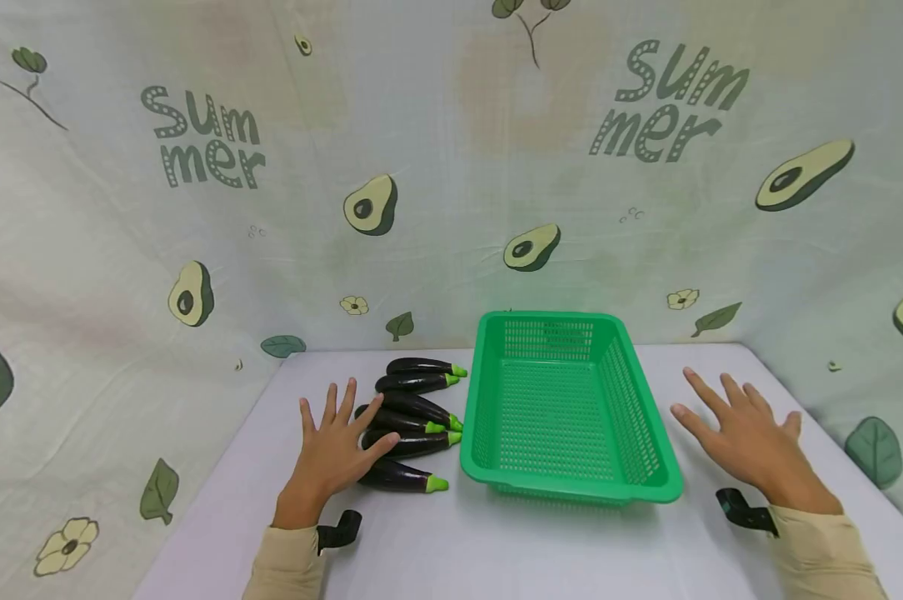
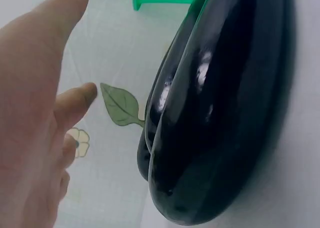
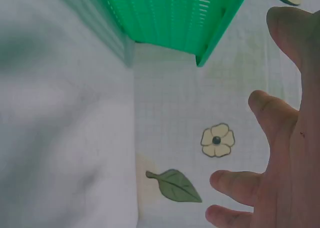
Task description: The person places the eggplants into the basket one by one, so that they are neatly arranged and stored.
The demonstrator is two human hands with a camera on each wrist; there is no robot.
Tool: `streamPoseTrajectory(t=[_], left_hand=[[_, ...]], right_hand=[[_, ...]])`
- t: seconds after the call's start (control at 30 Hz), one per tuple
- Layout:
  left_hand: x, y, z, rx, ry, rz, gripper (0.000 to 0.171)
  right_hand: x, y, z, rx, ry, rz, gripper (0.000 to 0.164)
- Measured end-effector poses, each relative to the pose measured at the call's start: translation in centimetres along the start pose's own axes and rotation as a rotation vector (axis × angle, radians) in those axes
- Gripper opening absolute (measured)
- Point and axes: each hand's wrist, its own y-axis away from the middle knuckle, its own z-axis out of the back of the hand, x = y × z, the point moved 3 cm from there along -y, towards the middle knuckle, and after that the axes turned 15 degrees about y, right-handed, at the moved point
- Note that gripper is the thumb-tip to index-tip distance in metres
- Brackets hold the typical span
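Closest in, two beige cloth sleeves [image 1: 286, 562] end at the wrists, each with a small black device [image 1: 339, 530] strapped at its inner side. The left hand [image 1: 331, 454] is spread, its fingers apart and gripping nothing; the right hand [image 1: 755, 446] is likewise spread, holding nothing above the white, flat worktop [image 1: 511, 550].

Just to the right of the left hand, and running on beyond its fingertips, lie six glossy, dark purple, elongated eggplants [image 1: 395, 477] with bright green stem ends pointing towards the right hand. The left wrist view shows a gap between thumb and eggplants.

The likeliest trouble is here: smooth, rounded skins could roll or slip if the left hand nudged one or pinched it off-centre, and because they lie crowded side by side, one shifting could push its neighbours. The stem ends are so near the basket that a sideways lift could catch its rim; whether any touches it, I cannot tell. The basket looks light, so a knock from either hand might slide it.

That bright green, rectangular, perforated plastic basket [image 1: 571, 490] stands between the hands, reaching farther away than both. Its mouth faces up and nothing shows inside; all the visible eggplants are outside it.

Beyond both hands hangs a pale cloth backdrop [image 1: 451, 100] printed with avocados, leaves and flowers.
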Motion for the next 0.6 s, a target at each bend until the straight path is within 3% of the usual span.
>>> streamPoseTrajectory(t=[0.17,0.33,0.47,0.6], left_hand=[[0.0,0.9,-0.4,-0.004,0.033,-0.025,0.078],[0.2,1.5,-1.0,-0.004,0.054,-0.017,0.075],[0.0,1.7,-0.8,-0.057,0.072,-0.053,0.069],[-0.1,2.2,-0.6,-0.119,0.138,-0.097,0.056]], right_hand=[[0.8,0.4,-0.3,-0.026,-0.029,0.031,0.074],[1.2,0.6,-1.4,0.004,-0.084,0.064,0.072],[1.3,1.0,-2.6,0.02,-0.196,0.052,0.071],[1.5,1.4,-3.2,-0.058,-0.353,0.059,0.063]])
